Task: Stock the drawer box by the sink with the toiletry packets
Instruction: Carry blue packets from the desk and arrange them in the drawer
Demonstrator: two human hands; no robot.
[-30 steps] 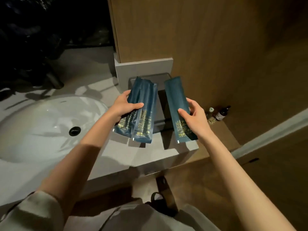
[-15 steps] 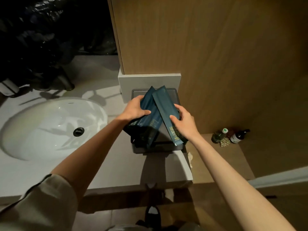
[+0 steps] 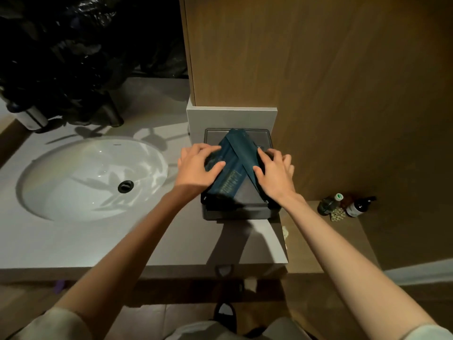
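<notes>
The left hand [image 3: 198,168] and right hand [image 3: 274,173] lie flat, fingers spread, pressing crossed teal packets [image 3: 235,163] onto the drawer box [image 3: 235,213] beside the sink [image 3: 73,180]. Neither seems to grip, though the light is dim

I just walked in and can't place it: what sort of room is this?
Probably a hotel or guest bathroom: a white oval sink set in a grey counter, blue toiletry packets on a dark drawer box, small bottles nearby.
</notes>
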